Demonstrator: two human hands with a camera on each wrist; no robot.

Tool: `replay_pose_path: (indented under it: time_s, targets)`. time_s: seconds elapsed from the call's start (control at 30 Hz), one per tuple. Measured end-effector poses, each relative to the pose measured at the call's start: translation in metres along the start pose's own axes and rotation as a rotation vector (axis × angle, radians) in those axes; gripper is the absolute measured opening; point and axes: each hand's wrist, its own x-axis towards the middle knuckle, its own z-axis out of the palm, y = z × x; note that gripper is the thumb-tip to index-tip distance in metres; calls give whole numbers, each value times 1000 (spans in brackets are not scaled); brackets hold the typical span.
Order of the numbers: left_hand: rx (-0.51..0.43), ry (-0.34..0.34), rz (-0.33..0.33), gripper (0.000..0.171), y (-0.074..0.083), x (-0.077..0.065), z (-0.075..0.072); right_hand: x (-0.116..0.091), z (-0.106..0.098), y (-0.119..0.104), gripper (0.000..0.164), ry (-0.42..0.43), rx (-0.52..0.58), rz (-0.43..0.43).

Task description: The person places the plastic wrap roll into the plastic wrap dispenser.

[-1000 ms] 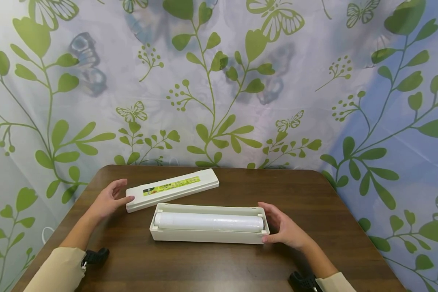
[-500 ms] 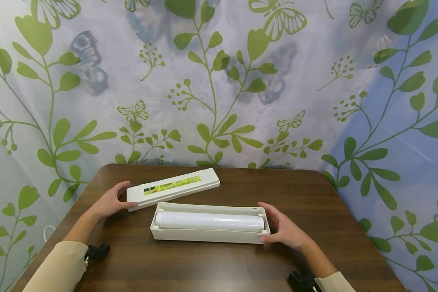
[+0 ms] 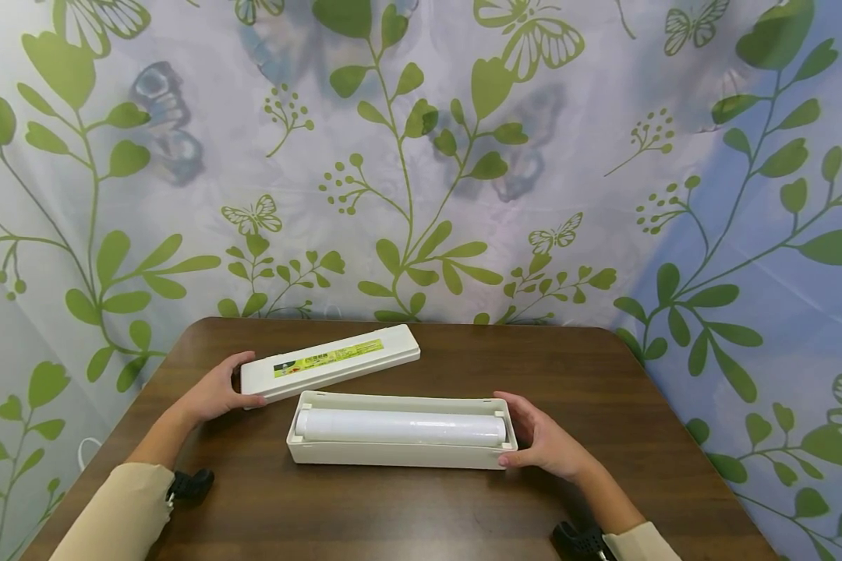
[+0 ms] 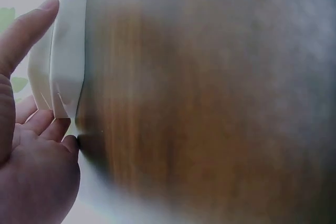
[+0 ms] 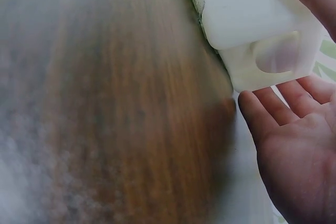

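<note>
1. Lid [image 3: 330, 369], left of centre in the head view: its left end is being gripped by the left hand [image 3: 214, 392], thumb at the near edge, fingers at the far one. Whether the box behind which it is lying is being touched cannot be told.
2. Box [image 3: 400, 454], lower centre: its right end is being clasped by the right hand [image 3: 549, 444], thumb in front, fingers behind. A white roll [image 3: 401, 428] is being held lengthwise inside.
3. Likely faults: the box could be pushed askew if its rear rim were being struck by the lid; the roll could be spilled if one end were being raised too steeply.
4. Count: one lid, one box, one roll, one label [image 3: 328, 358], one table [image 3: 421, 514], two hands are being shown.
</note>
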Motion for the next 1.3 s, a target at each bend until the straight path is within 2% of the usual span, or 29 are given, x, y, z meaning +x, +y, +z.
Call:
replay_pose_path:
  time_s: [0.23, 0.57, 0.93, 1.3]
  targets:
    - [14, -25, -24, 107, 3, 1, -2, 0, -1, 2, 99, -20, 32, -36]
    - [43, -43, -21, 109, 2, 2, -3, 1, -1, 4, 97, -20, 45, -65]
    - [39, -72, -41, 111, 3, 6, -3, 0, 0, 1, 97, 6, 23, -38]
    - [63, -90, -24, 107, 2, 4, -6, 0, 0, 1, 96, 5, 21, -40]
